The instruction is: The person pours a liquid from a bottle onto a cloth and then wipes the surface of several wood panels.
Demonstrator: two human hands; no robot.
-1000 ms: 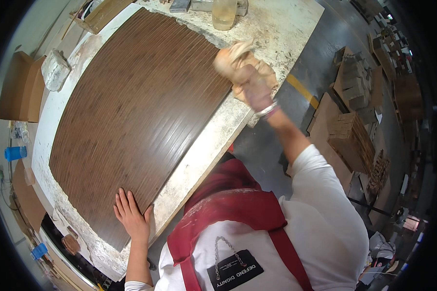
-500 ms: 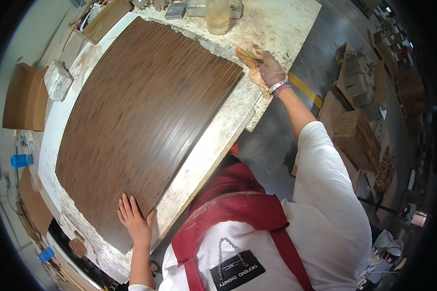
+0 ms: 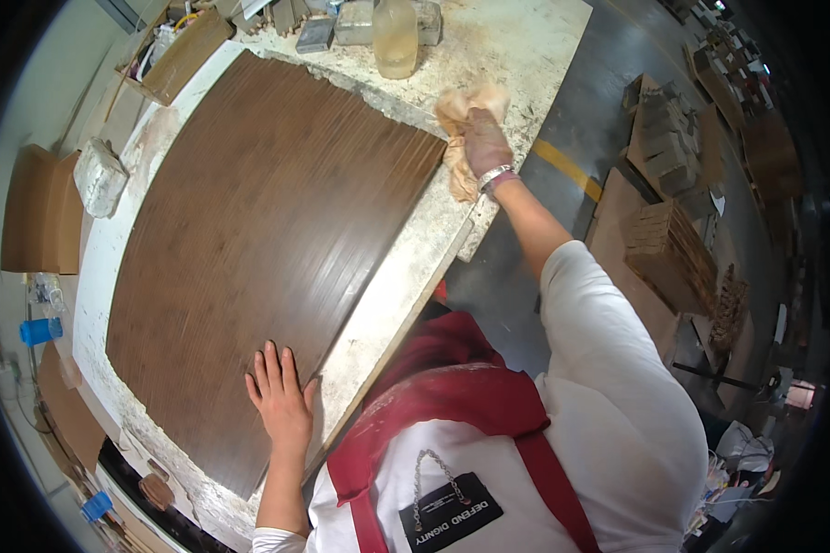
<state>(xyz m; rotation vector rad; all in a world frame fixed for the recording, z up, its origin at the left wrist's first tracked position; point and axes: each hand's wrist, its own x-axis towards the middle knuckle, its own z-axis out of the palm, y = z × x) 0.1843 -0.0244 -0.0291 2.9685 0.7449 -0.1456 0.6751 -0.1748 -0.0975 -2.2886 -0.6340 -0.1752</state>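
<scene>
The panel (image 3: 267,249), brown and finely grooved, is laid flat on the table (image 3: 526,55). The hands are held well apart. The left hand (image 3: 284,405) is rested open on the panel's near end, palm down, fingers a little spread, with the thumb toward its right edge. By the right hand (image 3: 487,143) a pale cloth (image 3: 461,115) is gripped in a bunch, just off the panel's far right corner; the fingertips are hidden, and whether the corner is touched by the cloth cannot be told. A bracelet (image 3: 495,175) is worn on the right wrist.

Beyond the panel's far edge a bottle (image 3: 396,41) of yellowish liquid is stood, with a grey block (image 3: 316,35) set left of it. To the panel's left a white lump (image 3: 100,178) and a carton (image 3: 41,217) are placed. Well to its right, boxes (image 3: 669,253) are stacked.
</scene>
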